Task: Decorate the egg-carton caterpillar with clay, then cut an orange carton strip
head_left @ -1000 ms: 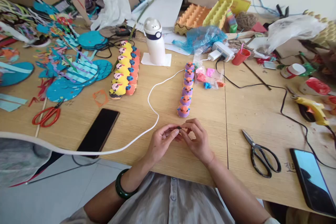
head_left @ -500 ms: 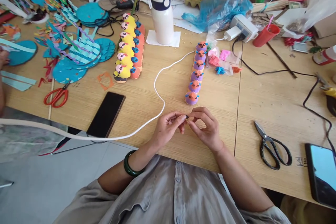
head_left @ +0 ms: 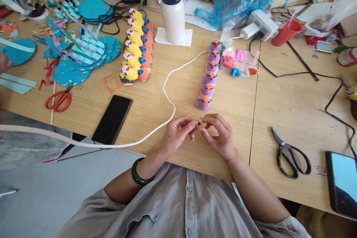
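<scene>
My left hand (head_left: 178, 135) and my right hand (head_left: 219, 134) meet fingertip to fingertip just above the near edge of the wooden table (head_left: 178, 93). Both are closed in a pinch on a tiny dark piece (head_left: 199, 123) held between them. Just beyond the hands lies a row of purple and orange egg-carton figures (head_left: 208, 76). A longer row of yellow and orange figures (head_left: 136, 52) lies further left. A green bangle (head_left: 139, 174) circles my left wrist.
A white cable (head_left: 167, 96) loops past the left hand. Black scissors (head_left: 291, 154) and a lit phone (head_left: 341, 184) lie right; a dark phone (head_left: 112, 119) and red scissors (head_left: 59, 100) lie left. A white bottle (head_left: 171, 7), power strip (head_left: 260, 24), red cup (head_left: 287, 31) and blue paper cutouts (head_left: 80, 55) crowd the back.
The view has tilted down and nearer to the table. Both hands stay together, pinching the tiny dark piece, with only small finger shifts.
</scene>
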`<state>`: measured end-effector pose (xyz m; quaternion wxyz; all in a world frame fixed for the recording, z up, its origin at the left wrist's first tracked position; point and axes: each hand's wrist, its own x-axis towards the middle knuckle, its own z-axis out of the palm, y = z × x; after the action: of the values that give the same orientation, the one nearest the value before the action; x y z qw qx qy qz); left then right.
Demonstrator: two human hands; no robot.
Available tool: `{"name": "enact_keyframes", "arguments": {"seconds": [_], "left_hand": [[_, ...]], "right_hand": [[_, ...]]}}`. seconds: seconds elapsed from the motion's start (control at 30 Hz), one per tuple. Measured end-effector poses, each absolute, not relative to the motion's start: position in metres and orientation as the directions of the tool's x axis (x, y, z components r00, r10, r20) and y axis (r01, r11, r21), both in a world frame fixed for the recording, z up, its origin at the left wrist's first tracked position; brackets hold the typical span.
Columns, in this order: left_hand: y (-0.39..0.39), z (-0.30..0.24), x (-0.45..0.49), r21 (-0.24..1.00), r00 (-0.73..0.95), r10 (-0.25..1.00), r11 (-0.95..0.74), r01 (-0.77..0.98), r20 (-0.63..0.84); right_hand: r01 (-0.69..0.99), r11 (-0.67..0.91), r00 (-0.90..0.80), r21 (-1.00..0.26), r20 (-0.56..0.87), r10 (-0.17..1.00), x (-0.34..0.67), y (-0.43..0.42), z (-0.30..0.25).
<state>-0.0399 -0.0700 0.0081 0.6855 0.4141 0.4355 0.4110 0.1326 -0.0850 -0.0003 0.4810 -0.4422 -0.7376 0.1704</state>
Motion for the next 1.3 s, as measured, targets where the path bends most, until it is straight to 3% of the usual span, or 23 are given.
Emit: {"name": "enact_keyframes", "arguments": {"seconds": [0.2,0.47,0.67,1.2,1.3], "left_hand": [[-0.0698,0.0084,-0.0408,0.927,0.298,0.919,0.322,-0.192,-0.257],[-0.0698,0.0107,-0.041,0.903,0.324,0.904,0.363,-0.23,-0.281],[-0.0687,0.0103,-0.0417,0.907,0.323,0.898,0.371,-0.197,-0.297],[-0.07,0.0133,-0.0405,0.891,0.347,0.889,0.391,-0.233,-0.299],[-0.0681,0.0122,-0.0409,0.897,0.318,0.899,0.38,-0.228,-0.3]], "right_hand": [[0.52,0.565,-0.175,-0.64,0.568,0.804,0.1321,-0.0839,0.0019],[0.474,0.53,-0.138,-0.703,0.535,0.833,0.1328,-0.0842,0.0051],[0.501,0.561,-0.172,-0.659,0.559,0.811,0.1341,-0.084,0.0021],[0.425,0.504,-0.116,-0.752,0.507,0.854,0.1301,-0.0866,0.004],[0.357,0.448,-0.078,-0.82,0.452,0.889,0.1305,-0.0877,0.0044]]}}
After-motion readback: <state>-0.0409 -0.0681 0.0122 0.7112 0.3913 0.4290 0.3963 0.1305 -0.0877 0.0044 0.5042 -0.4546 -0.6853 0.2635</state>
